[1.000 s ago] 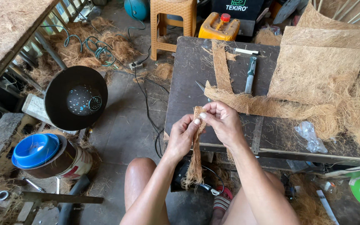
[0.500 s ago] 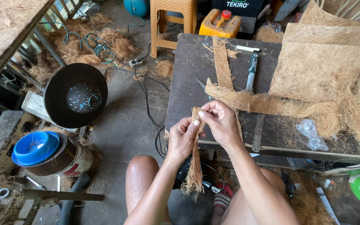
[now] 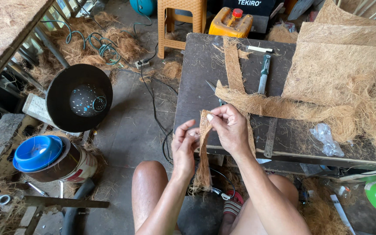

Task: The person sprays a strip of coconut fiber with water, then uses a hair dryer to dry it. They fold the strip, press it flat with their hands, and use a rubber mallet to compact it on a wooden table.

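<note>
Both hands pinch one brown coir-fibre strip (image 3: 204,152) at its top: left hand (image 3: 185,146) just left, right hand (image 3: 230,128) right; strip hangs between, before dark wooden table (image 3: 196,78).

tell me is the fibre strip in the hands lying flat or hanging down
Hanging down. The left hand and right hand pinch the top of the fibre strip; its frayed end dangles below the table edge.

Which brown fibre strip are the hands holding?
The short strip hanging between both hands, left hand and right hand; the other strips lie flat on the table.
</note>
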